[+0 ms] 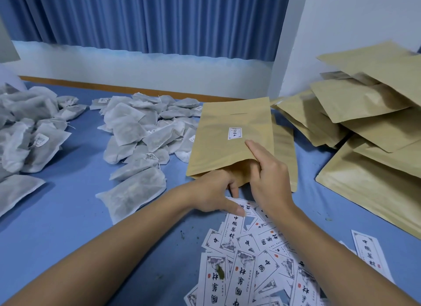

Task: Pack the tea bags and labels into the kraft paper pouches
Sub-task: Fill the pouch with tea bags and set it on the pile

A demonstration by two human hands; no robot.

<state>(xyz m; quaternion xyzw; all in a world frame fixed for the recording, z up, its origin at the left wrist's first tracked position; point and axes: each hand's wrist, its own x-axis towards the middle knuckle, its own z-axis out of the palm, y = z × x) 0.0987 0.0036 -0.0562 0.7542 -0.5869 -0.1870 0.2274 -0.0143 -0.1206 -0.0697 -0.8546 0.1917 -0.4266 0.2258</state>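
Holding the kraft pouch (230, 137) open is the work of this moment. It lies flat near the centre of the desk (68, 214), its mouth facing the person at 6 o'clock. The right hand (271, 175) is clamped on the upper wall of that mouth, with the index finger laid along the top. This probably lifts the paper so that something can slide in. The left hand (216, 191) sits at the opening with its fingers curled toward the gap and its thumb on the topmost label. I cannot tell whether it holds anything, and the pouch's inside is hidden. A small sticker (235, 133) marks the pouch's face, and a second pouch (284, 159) lies under it toward 3 o'clock.

The supplies ring the pouch within reach:
- The labels (246, 260) are fanned loose at 6 o'clock, just under the hands.
- One stray label (369, 253) lies at 4 o'clock.
- A heap of tea bags (145, 128) lies at 10 o'clock.
- A further heap (27, 132) lies at 9 o'clock.
- The pouch stack (369, 123) slumps at 2 to 3 o'clock; whether those pouches are filled is unclear.

A blue curtain (145, 18) hangs at 12 o'clock.
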